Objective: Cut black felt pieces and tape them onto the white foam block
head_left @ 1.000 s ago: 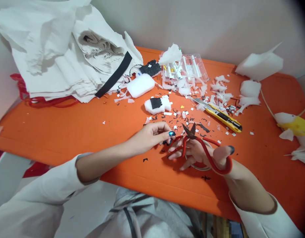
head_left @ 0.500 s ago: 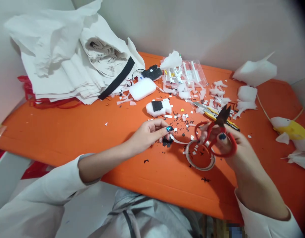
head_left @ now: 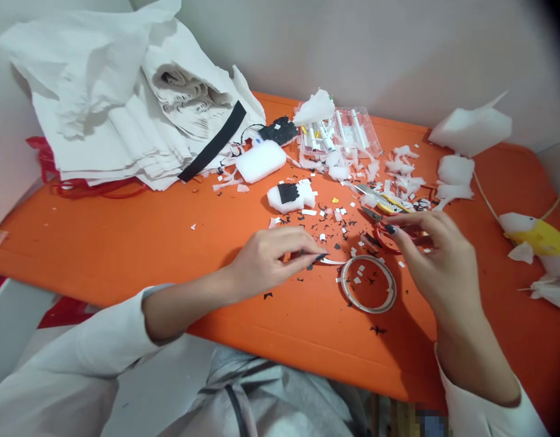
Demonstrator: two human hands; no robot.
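My left hand (head_left: 280, 258) is closed in a pinch at the free end of a white tape strip (head_left: 333, 261). The strip runs to a thin tape roll (head_left: 369, 284) lying flat on the orange table. At the table's right part, my right hand (head_left: 437, 252) has thumb and fingers closed on the red handles of the scissors (head_left: 381, 230), which are low at the tabletop, blades toward the left. Part of the handles is hidden by the fingers. Just beyond my left hand lies a white foam fish shape (head_left: 291, 196) with a black patch.
A yellow utility knife (head_left: 384, 203) lies just behind the scissors. Foam scraps and black and white bits litter the middle. At the back are a clear box of markers (head_left: 359, 130), a white foam block (head_left: 260, 162), cloth sheets (head_left: 102, 121) and a black strip (head_left: 214, 142). A yellow-white fish (head_left: 535, 233) is at right.
My right hand has lowered the scissors from above the tape roll to the tabletop near the knife, turning over. My left hand has shifted slightly right and turned palm-down, fingers still pinched.
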